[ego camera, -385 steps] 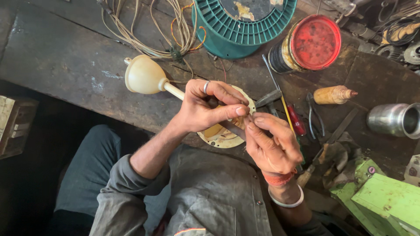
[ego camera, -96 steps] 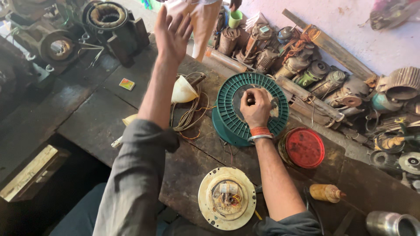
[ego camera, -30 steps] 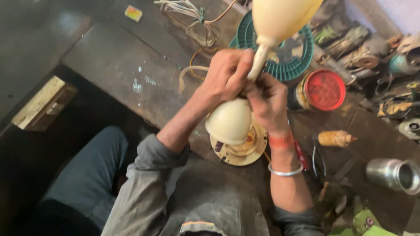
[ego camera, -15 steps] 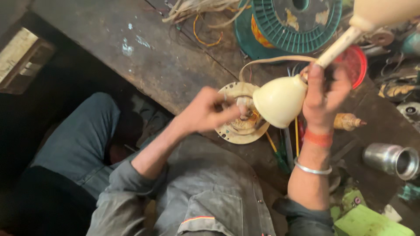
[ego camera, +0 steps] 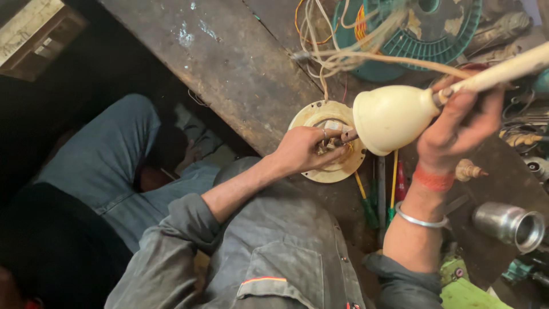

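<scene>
Cream cup (ego camera: 392,117) — held by right hand (ego camera: 460,129), beside left hand (ego camera: 303,150).

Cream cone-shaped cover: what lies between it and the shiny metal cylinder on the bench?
In the head view, the right hand and wrist cross between cover and cylinder.

The person wears a grey work shirt (ego camera: 286,257) with a buttoned chest pocket edged by a thin orange-red strip, its long sleeves pushed up to the elbows so both forearms are bare, and blue-grey trousers (ego camera: 108,166) over the legs. The left hand (ego camera: 303,150) carries a ring on one finger. The right hand (ego camera: 457,129) has a band of red thread tied around the wrist, and a plain silver metal bangle (ego camera: 419,217) sits a little further down the same forearm, above the bunched grey cuff.
</scene>
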